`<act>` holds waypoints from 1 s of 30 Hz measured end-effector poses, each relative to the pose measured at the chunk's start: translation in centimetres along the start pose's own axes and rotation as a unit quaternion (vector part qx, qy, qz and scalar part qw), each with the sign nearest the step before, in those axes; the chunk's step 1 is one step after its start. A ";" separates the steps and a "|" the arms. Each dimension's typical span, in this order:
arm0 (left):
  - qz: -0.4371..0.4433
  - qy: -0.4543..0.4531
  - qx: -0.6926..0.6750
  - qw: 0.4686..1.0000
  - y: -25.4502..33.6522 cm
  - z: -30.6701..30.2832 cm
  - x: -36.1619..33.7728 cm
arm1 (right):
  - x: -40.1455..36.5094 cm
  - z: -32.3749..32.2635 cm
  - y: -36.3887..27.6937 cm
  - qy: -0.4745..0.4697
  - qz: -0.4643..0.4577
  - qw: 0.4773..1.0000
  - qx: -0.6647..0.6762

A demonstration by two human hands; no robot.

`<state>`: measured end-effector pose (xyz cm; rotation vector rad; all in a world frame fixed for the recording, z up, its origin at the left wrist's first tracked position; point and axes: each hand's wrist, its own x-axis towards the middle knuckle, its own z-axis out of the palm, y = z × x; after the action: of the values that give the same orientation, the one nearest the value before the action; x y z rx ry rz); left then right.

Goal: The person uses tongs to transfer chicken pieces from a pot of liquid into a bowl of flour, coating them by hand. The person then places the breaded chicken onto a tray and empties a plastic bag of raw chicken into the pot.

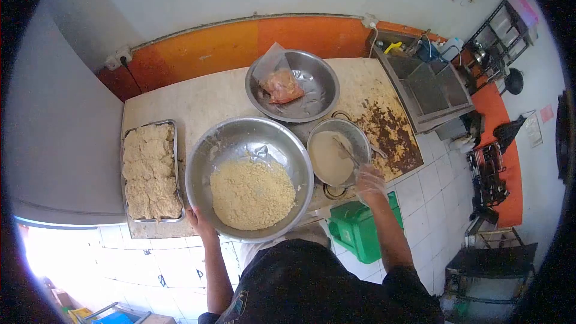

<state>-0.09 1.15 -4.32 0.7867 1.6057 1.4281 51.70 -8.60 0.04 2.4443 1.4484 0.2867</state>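
Observation:
My left hand [201,225] grips the lower left rim of a large metal bowl [201,144], its fingers partly hidden against the bowl's side. Pale yellow, crumbly flour [252,195] fills the bottom of that bowl. To the right, my right hand [370,185], in a clear plastic glove, is closed around the end of a slim metal utensil [347,150]. The utensil's far end dips into cream-coloured batter [327,159] in a metal pot with looped handles [364,138]. What kind of utensil it is, I cannot tell.
A tray [176,162] heaped with coated pieces [150,171] stands at the left. Behind, a metal bowl [327,78] holds a plastic bag of reddish meat [281,86]. A sink [426,87] adjoins the worn table [192,96]; a green bin [360,234] stands below.

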 end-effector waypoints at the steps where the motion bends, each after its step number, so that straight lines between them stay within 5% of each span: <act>1: -0.003 -0.003 -0.017 1.000 0.2 0.1 -0.1 | -0.8 -5.9 -0.5 0.049 -0.050 0.993 0.092; 3: -0.006 -0.004 -0.035 0.999 1.1 0.3 -0.5 | -1.1 -9.1 -0.5 0.099 -0.101 0.973 0.182; 6: 0.059 0.012 0.098 0.993 1.8 0.4 -0.4 | -0.8 -7.3 0.9 -0.022 -0.071 0.969 0.237; 9: 0.015 -0.037 -0.046 0.998 1.8 0.5 -0.2 | -2.3 -6.1 1.4 -0.107 -0.012 0.952 0.285; 11: -0.016 -0.020 0.011 1.000 5.1 1.4 -1.1 | -3.3 -8.5 0.1 -0.091 0.085 0.895 0.428; 14: -0.014 -0.006 -0.019 1.000 1.7 0.5 0.2 | -4.5 -9.3 -0.2 -0.081 0.071 0.839 0.533; 18: 0.007 -0.026 0.074 0.997 4.3 0.8 -0.2 | -5.4 -15.0 1.2 -0.117 0.114 0.859 0.484; 20: -0.062 -0.071 -0.039 0.995 3.2 -0.1 0.4 | -6.1 -19.0 2.4 -0.074 0.129 0.878 0.455; 24: -0.013 -0.090 0.021 0.996 3.5 0.2 0.2 | -7.1 -26.4 2.9 0.069 0.050 0.881 0.465; 25: -0.005 -0.075 0.020 0.997 4.6 0.8 -0.4 | -7.4 -28.6 2.5 0.012 0.097 0.893 0.439; 29: -0.044 -0.060 -0.043 0.996 3.7 0.4 0.2 | -8.4 -20.6 -0.6 -0.018 0.135 0.921 0.364; 30: -0.044 -0.059 -0.046 0.996 3.5 0.2 0.5 | -8.5 -16.7 -1.4 0.039 0.071 0.941 0.328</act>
<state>-0.40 2.23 -0.92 0.7248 1.4561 1.3576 41.26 -13.02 15.06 3.0971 1.5922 -0.0976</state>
